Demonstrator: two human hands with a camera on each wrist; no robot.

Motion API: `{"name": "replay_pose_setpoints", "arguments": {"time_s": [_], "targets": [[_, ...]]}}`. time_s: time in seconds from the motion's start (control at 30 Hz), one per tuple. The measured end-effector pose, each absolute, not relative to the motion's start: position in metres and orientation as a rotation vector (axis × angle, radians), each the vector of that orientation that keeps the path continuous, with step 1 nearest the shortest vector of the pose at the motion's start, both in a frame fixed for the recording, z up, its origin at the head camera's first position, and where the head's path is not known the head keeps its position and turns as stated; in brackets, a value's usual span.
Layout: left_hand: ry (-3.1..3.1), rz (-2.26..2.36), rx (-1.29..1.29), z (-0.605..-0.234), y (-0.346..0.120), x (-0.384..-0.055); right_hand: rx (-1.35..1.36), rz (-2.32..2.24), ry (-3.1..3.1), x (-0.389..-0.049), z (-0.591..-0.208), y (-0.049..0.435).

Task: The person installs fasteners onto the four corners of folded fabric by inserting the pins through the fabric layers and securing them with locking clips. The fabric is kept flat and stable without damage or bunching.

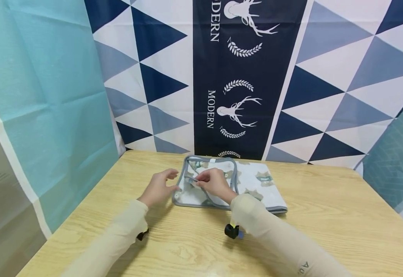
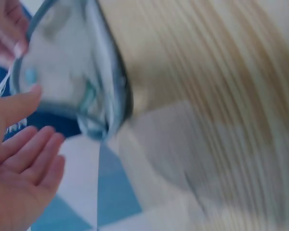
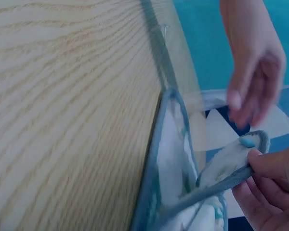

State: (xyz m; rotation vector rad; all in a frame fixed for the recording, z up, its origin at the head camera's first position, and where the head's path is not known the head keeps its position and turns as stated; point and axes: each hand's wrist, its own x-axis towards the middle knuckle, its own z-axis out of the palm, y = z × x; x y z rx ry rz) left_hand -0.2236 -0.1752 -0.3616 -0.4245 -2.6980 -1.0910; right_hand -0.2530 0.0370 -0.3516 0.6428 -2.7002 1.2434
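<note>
A white cloth (image 1: 264,181) with grey edging and beige and green prints lies folded on the table, its left part doubled over. My right hand (image 1: 216,182) pinches a narrow edged corner of it, lifted above the lower layers. In the right wrist view, the thumb and fingers of the right hand (image 3: 274,178) grip that raised corner, which bears a small teal spot. My left hand (image 1: 159,188) is beside the cloth's left edge, fingers loosely bent and holding nothing. The left wrist view is blurred; there the left hand (image 2: 26,168) has its fingers spread near the cloth (image 2: 62,57).
The wooden table (image 1: 326,223) extends around the cloth. A patterned curtain (image 1: 167,96) with triangles and deer heads hangs behind its back edge. Teal fabric (image 1: 59,96) hangs on the left. A small black device (image 1: 232,231) is by the right wrist.
</note>
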Motion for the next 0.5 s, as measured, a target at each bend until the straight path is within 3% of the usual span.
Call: {"name": "replay_pose_setpoints", "arguments": {"time_s": [0.23, 0.5], "targets": [[-2.946, -0.823, -0.701, -0.356, -0.228, -0.198, 0.53, 1.279, -2.703, -0.257, -0.351, 0.051], [-3.014, -0.531, -0.885, -0.363, -0.242, -0.172, 0.393, 1.306, -2.637, -0.268, -0.346, 0.065]]}}
